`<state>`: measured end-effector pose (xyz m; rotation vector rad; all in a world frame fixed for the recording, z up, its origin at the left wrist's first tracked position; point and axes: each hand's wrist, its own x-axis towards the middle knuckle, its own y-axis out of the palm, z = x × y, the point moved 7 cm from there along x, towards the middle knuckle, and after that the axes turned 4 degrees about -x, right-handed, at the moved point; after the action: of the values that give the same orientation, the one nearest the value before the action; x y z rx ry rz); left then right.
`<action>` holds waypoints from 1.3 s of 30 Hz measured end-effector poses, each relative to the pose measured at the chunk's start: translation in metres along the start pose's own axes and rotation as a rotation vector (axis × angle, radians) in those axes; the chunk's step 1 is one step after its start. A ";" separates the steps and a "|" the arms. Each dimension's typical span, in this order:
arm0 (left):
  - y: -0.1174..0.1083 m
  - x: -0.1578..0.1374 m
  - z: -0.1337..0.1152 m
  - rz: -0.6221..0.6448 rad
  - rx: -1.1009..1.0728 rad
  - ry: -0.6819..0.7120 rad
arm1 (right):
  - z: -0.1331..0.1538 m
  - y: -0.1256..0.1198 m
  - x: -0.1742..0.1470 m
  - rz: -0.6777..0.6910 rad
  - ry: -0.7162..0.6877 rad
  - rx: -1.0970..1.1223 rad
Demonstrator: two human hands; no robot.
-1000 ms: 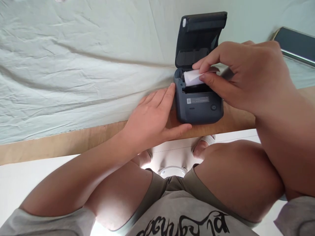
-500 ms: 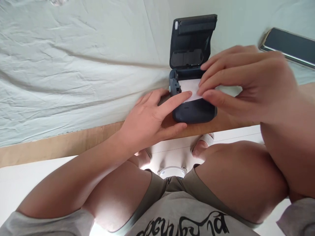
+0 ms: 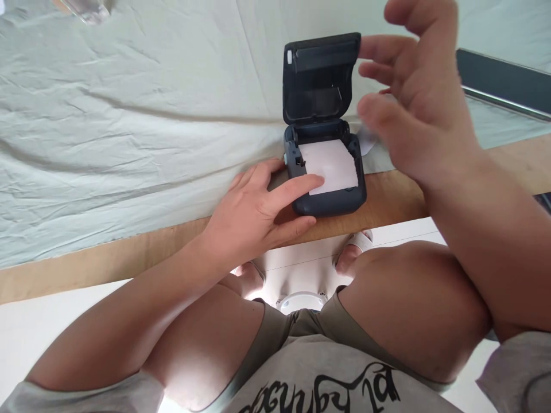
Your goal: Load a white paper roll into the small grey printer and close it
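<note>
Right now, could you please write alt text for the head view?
A boxy dark plastic device, its black hinged lid open, sits at a wooden table edge, white paper across it. The left grip has a finger on the paper; the right grip is raised beside the lid, contact unclear.

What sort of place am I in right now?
Probably a room at home or in a small office: you're at a table partly covered with cloth, with a small printer and a phone.
</note>
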<state>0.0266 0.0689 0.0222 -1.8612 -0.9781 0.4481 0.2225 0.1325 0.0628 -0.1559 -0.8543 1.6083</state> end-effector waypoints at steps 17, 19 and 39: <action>0.001 0.000 0.000 0.000 -0.029 0.001 | 0.003 -0.002 -0.024 0.148 0.386 -0.292; 0.001 0.001 0.000 0.007 -0.023 -0.018 | -0.002 0.008 -0.024 0.210 0.467 -0.283; 0.000 0.000 -0.002 -0.037 -0.056 -0.070 | -0.009 0.016 -0.032 0.298 0.425 -0.326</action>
<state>0.0279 0.0683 0.0234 -1.8844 -1.0804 0.4709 0.2226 0.1075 0.0357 -0.8592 -0.7751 1.6133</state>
